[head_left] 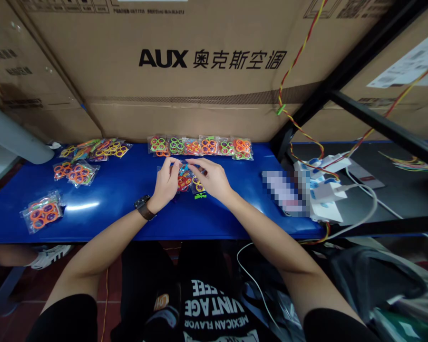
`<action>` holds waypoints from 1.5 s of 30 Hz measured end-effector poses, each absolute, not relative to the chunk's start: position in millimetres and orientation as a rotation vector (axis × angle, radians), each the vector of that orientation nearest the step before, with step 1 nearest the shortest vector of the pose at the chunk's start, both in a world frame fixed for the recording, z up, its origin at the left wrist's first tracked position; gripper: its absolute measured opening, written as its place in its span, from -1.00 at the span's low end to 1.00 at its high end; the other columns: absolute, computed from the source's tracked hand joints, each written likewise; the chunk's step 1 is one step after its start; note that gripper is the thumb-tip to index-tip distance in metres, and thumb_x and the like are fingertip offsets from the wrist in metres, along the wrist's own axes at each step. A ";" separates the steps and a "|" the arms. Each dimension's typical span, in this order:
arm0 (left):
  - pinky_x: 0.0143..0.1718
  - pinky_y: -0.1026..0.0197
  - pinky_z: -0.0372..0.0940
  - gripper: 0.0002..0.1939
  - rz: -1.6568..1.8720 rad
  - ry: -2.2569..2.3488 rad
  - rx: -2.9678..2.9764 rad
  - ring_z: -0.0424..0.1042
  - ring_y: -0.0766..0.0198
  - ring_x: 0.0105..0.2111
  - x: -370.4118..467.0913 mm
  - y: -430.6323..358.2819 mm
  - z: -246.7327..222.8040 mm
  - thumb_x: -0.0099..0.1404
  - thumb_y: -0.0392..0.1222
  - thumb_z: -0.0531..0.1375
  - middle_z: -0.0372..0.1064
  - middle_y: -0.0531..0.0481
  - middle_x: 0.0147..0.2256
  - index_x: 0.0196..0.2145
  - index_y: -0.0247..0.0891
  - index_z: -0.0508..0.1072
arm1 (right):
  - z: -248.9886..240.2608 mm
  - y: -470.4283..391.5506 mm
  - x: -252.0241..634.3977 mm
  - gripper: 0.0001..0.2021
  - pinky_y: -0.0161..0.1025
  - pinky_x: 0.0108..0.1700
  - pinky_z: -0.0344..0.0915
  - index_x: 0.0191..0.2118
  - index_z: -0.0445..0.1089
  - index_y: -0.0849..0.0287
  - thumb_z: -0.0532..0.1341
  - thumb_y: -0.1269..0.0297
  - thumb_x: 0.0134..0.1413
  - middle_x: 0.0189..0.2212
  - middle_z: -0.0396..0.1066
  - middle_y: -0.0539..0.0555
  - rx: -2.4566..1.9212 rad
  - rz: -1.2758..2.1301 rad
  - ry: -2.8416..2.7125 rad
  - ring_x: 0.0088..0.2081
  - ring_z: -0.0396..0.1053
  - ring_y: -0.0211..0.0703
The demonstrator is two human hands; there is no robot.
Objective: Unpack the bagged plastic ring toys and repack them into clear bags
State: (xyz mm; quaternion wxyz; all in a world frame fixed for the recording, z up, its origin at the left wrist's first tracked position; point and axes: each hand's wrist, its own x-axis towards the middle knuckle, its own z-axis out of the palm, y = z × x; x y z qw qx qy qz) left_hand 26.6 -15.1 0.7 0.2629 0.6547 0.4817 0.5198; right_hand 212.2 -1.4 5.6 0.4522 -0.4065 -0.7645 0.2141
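My left hand (167,184) and my right hand (213,180) meet over the middle of the blue table, fingers pinched together. Between their fingertips is a small clear plastic bag (183,166) with something light blue at it, too small to make out. Just below the fingers lie red round pieces (184,183) and yellow rings with purple centres (197,185), partly covered by my hands. A small bright green piece (200,195) rests on the table in front of my right hand.
Filled bags of coloured rings (209,145) line the table's back edge. More bags (107,149) are heaped at back left, with others (80,173) nearer and one (43,213) at front left. A blurred phone-like object (284,192) and a power strip (324,190) with cables are right.
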 end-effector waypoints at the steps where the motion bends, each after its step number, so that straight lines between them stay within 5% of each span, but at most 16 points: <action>1: -0.23 0.17 0.29 -0.77 1.404 1.304 1.780 0.47 0.22 -0.28 26.7 -15.7 1.4 0.61 -0.01 0.05 0.50 0.00 -0.28 -0.15 -0.15 0.39 | 6.9 -1.7 212.6 -0.73 -0.05 0.01 0.49 0.12 0.59 -0.06 0.21 0.19 0.44 -0.01 0.62 0.06 -1.002 0.530 -1.915 -0.13 0.57 -0.09; 6: -0.20 0.16 0.31 -0.77 1.388 1.311 1.812 0.50 0.21 -0.24 26.6 -18.1 3.6 0.61 -0.02 0.05 0.51 -0.01 -0.25 -0.16 -0.15 0.39 | 8.1 -2.5 212.4 -0.74 -0.07 0.00 0.49 0.10 0.60 -0.03 0.20 0.21 0.45 -0.01 0.61 0.08 -0.990 0.539 -1.984 -0.11 0.57 -0.08; 15: -0.09 0.13 0.34 -0.79 1.436 1.260 1.727 0.51 0.19 -0.18 26.1 -9.9 -3.5 0.59 -0.04 0.08 0.52 -0.02 -0.22 -0.18 -0.15 0.41 | -0.1 -3.0 208.6 -0.77 -0.17 -0.24 0.47 0.01 0.62 -0.02 0.29 0.07 0.39 -0.20 0.67 -0.01 -1.068 0.587 -1.884 -0.43 0.50 -0.22; 20: -0.02 0.10 0.37 -0.83 1.481 1.192 1.589 0.54 0.17 -0.16 26.7 -3.5 -8.3 0.54 -0.08 0.13 0.51 -0.02 -0.21 -0.22 -0.15 0.41 | 0.8 -4.4 210.0 -0.76 -0.12 -0.02 0.50 -0.03 0.65 -0.05 0.23 0.08 0.44 -0.02 0.65 0.03 -0.953 0.490 -2.019 -0.13 0.60 -0.11; 25: -0.04 0.13 0.39 -0.84 1.489 1.139 1.520 0.54 0.19 -0.18 25.8 -1.7 -7.5 0.51 -0.10 0.16 0.49 0.00 -0.25 -0.26 -0.16 0.43 | 4.3 -5.1 211.7 -0.77 -0.19 -0.18 0.44 0.01 0.63 -0.04 0.28 0.08 0.40 -0.08 0.61 0.03 -0.957 0.451 -2.040 -0.32 0.48 -0.22; 30: -0.17 0.18 0.39 -0.83 1.490 1.144 1.425 0.48 0.21 -0.23 24.2 -0.6 -8.4 0.45 -0.09 0.20 0.47 0.01 -0.29 -0.31 -0.16 0.43 | 5.4 -4.7 212.0 -0.76 -0.23 -0.27 0.35 0.07 0.58 -0.04 0.30 0.12 0.38 -0.19 0.54 -0.02 -0.898 0.552 -1.981 -0.46 0.29 -0.29; 35: -0.36 0.22 0.39 -0.82 1.443 1.196 1.299 0.49 0.23 -0.32 23.8 0.8 -8.8 0.44 -0.04 0.21 0.46 0.01 -0.32 -0.30 -0.15 0.41 | 3.3 -4.2 212.6 -0.73 -0.15 -0.24 0.39 0.07 0.57 -0.07 0.30 0.03 0.35 0.01 0.51 0.06 -0.980 0.580 -1.774 -0.46 0.27 -0.28; 41: -0.44 0.22 0.40 -0.75 1.411 1.239 1.259 0.48 0.27 -0.43 20.8 4.8 -9.8 0.53 0.05 0.15 0.44 0.02 -0.37 -0.26 -0.13 0.39 | -10.3 17.5 216.2 -0.40 -0.13 -0.18 0.46 0.27 0.40 -0.01 0.42 -0.06 0.17 0.01 0.56 0.13 -1.048 0.836 -1.525 -0.36 0.40 -0.21; 45: -0.48 0.23 0.39 -0.68 1.386 1.263 1.301 0.45 0.30 -0.48 21.7 7.5 -16.2 0.53 0.16 0.16 0.44 0.02 -0.37 -0.20 -0.14 0.43 | -23.0 27.3 215.7 -0.53 -0.09 -0.09 0.50 0.03 0.56 0.08 0.45 -0.07 0.09 -0.16 0.64 0.11 -1.026 1.073 -1.549 -0.26 0.52 -0.13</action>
